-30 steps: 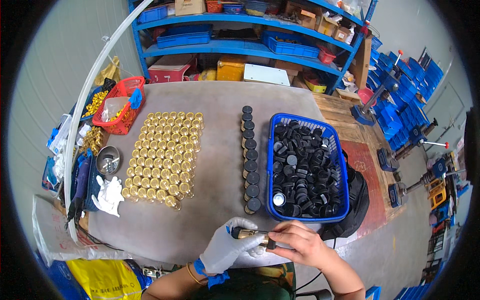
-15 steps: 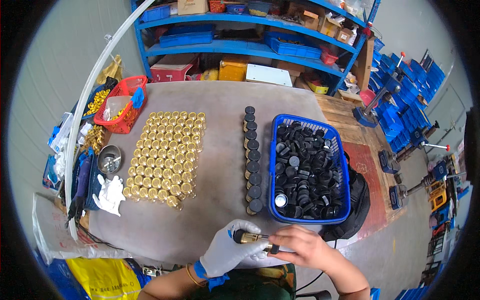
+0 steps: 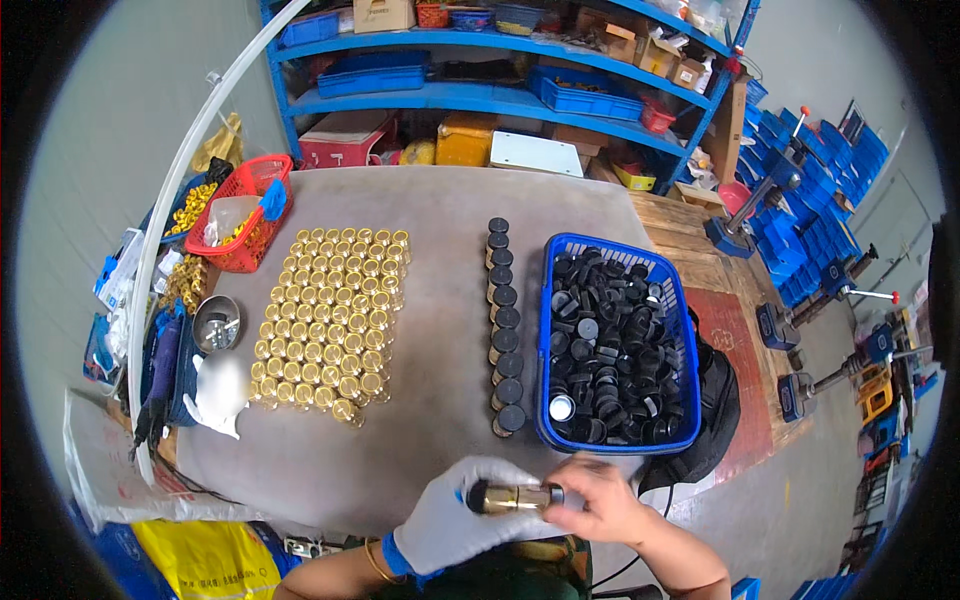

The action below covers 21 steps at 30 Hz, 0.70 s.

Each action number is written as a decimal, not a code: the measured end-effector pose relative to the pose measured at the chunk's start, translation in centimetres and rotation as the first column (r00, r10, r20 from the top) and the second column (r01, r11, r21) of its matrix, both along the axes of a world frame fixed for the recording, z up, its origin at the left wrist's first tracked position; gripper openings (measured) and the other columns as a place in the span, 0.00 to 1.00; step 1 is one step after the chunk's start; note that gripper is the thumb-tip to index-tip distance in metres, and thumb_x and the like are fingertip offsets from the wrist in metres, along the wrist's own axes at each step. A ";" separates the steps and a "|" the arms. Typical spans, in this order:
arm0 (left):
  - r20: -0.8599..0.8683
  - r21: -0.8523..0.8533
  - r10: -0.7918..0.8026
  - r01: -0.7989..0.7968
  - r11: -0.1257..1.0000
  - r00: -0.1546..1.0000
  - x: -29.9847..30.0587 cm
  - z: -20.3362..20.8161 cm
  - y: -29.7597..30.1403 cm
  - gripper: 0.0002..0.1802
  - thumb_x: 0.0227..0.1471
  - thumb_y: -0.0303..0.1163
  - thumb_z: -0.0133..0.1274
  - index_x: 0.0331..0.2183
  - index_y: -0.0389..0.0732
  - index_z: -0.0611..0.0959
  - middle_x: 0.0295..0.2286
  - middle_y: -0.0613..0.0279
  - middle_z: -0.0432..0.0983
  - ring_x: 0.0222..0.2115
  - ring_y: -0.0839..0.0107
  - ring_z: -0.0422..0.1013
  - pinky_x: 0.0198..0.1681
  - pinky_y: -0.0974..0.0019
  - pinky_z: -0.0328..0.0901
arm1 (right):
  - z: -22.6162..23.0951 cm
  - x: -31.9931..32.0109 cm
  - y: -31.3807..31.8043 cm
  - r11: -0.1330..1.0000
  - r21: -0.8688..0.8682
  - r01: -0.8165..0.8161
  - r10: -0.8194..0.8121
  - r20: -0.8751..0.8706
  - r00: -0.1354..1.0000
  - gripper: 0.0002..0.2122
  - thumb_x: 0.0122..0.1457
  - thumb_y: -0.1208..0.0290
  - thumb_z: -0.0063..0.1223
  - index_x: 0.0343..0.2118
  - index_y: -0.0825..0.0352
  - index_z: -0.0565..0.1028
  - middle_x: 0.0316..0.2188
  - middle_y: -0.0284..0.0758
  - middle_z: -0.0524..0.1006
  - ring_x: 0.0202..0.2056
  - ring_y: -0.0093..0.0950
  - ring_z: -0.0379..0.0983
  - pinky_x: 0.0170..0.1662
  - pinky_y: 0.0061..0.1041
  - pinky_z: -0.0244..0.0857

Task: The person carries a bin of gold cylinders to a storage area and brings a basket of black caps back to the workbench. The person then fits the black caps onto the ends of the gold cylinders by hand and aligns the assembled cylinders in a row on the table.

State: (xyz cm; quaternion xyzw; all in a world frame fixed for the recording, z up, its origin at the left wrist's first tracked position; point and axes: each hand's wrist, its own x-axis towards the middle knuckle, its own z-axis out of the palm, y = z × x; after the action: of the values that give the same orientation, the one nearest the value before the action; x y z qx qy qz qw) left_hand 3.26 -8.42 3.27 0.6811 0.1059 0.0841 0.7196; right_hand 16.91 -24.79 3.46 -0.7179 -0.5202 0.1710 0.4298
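Note:
My left hand (image 3: pixel 455 505), in a white glove, is closed round a brass-coloured cylinder (image 3: pixel 515 498) with black ends, held level above the table's near edge. My bare right hand (image 3: pixel 605 503) has its thumb and fingers closed on the cylinder's right black end. Beyond my hands stands a row of black-topped pieces (image 3: pixel 506 340). To its right, a blue basket (image 3: pixel 690 400) holds a heap of black round caps (image 3: pixel 610 340). Farther left, many gold-topped clear pieces (image 3: pixel 325 320) stand in close rows on the grey table (image 3: pixel 440 250).
At the table's left edge are a red basket (image 3: pixel 225 258), a metal bowl (image 3: pixel 217 323) and a white glove (image 3: pixel 215 405). A black bag (image 3: pixel 715 410) lies beside the blue basket. Blue shelves (image 3: pixel 480 95) rise behind the table. Hand presses (image 3: pixel 732 230) line the wooden right side.
The held cylinder has turned from slightly tilted to level. My right hand's fingers have drawn off its top to the right end, and the hand has shifted slightly left.

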 end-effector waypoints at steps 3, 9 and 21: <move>0.346 0.418 -0.277 0.117 0.901 0.897 0.5 0.6 1.2 0.18 0.44 0.31 0.63 0.40 0.41 0.80 0.37 0.57 0.76 0.38 0.59 0.74 0.43 0.63 0.68 | -0.4 0.6 0.1 0.892 -0.390 -0.229 -0.100 -0.664 0.741 0.24 0.64 0.55 0.42 0.20 0.71 0.76 0.23 0.44 0.77 0.24 0.37 0.74 0.32 0.28 0.67; 0.219 0.410 0.297 -0.364 0.836 0.929 7.6 -1.5 7.2 0.23 0.43 0.24 0.62 0.44 0.37 0.73 0.31 0.61 0.69 0.33 0.72 0.69 0.39 0.69 0.66 | -0.4 5.4 1.3 0.971 -0.068 0.230 -0.197 0.321 0.926 0.10 0.51 0.72 0.58 0.36 0.68 0.77 0.29 0.41 0.77 0.34 0.40 0.74 0.41 0.35 0.67; 0.035 0.816 0.367 -0.239 0.527 0.930 29.4 -9.1 21.3 0.31 0.39 0.30 0.60 0.48 0.42 0.71 0.43 0.46 0.74 0.45 0.48 0.70 0.49 0.56 0.65 | -2.0 8.6 1.1 0.924 -0.343 0.170 -0.025 0.390 0.921 0.21 0.46 0.64 0.63 0.45 0.65 0.75 0.31 0.40 0.77 0.38 0.37 0.73 0.46 0.31 0.64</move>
State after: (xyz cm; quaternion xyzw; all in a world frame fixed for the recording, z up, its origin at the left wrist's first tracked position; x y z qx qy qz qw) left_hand 32.65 12.90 -5.87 0.9075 0.2233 0.1986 0.2952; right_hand 25.55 -23.66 1.47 -0.8308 -0.5144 0.1024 0.1864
